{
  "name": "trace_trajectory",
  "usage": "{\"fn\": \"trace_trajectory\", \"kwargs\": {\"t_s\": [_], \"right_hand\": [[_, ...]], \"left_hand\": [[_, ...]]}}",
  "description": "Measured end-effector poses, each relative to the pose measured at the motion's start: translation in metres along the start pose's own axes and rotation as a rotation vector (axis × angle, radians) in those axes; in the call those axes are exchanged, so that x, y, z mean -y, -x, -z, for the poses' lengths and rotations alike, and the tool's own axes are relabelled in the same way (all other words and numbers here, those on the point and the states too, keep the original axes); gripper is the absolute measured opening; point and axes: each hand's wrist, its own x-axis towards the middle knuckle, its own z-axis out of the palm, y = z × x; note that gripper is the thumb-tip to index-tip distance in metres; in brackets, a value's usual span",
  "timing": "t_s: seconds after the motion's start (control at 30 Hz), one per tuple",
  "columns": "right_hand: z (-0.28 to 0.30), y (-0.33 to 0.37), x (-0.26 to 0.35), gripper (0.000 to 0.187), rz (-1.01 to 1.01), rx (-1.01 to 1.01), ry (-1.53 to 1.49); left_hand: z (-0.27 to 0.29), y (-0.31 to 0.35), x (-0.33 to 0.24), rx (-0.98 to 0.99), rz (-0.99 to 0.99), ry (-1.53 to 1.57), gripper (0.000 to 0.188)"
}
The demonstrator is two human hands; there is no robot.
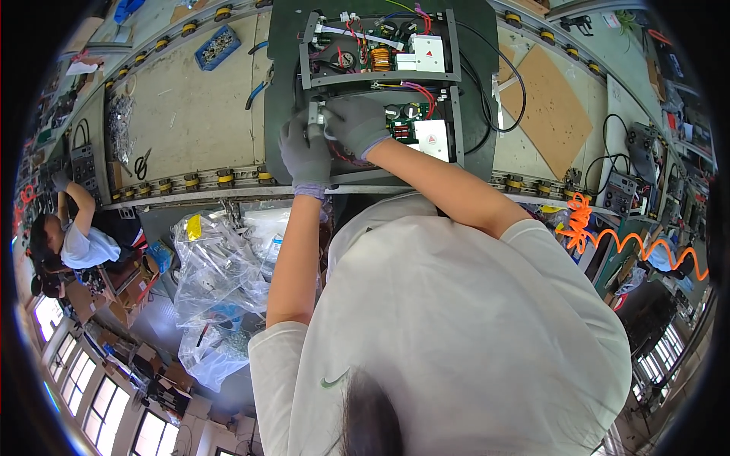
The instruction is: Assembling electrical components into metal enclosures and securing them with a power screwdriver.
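Holding a small metal part (both grips gloved) over chassis.

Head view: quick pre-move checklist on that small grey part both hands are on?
1. Both gloved hands on small grey part: left hand, right hand - ok.
2. Part seated in open chassis: cannot tell, fingers cover it.
3. Red wires free of the hands: ok.
4. Chassis sits on dark pallet: ok.
5. Pallet between the roller rails: ok.
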Motion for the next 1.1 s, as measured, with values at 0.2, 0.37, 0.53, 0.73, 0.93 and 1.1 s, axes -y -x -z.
{"fn": "trace_trajectory", "kwargs": {"t_s": [0.2,0.37,0.53,0.73,0.93,1.1], "right_hand": [[0.032,-0.025,0.014,0.020,0.186,0.398,0.388],[0.076,-0.031,0.014,0.031,0.030,0.337,0.168],[0.107,-0.085,-0.030,0.033,-0.213,-0.094,0.181],[0.082,-0.107,-0.053,0.035,0.015,0.049,0.265],[0.082,-0.099,-0.062,0.032,-0.067,0.038,-0.585],[0.097,-0.116,-0.065,0.028,0.023,0.216,-0.170]], "left_hand": [[0.006,-0.006,-0.007,0.044,-0.028,-0.118,0.037],[0.024,0.006,-0.014,0.128,-0.017,-0.206,0.033],[0.035,-0.010,-0.020,0.294,0.014,-0.236,0.030],[-0.008,-0.105,-0.055,-0.074,-0.371,-0.294,0.029],[-0.030,-0.144,-0.090,0.262,-0.234,-0.550,0.027],[-0.035,-0.149,-0.032,0.098,-0.431,-0.231,0.028]]}}
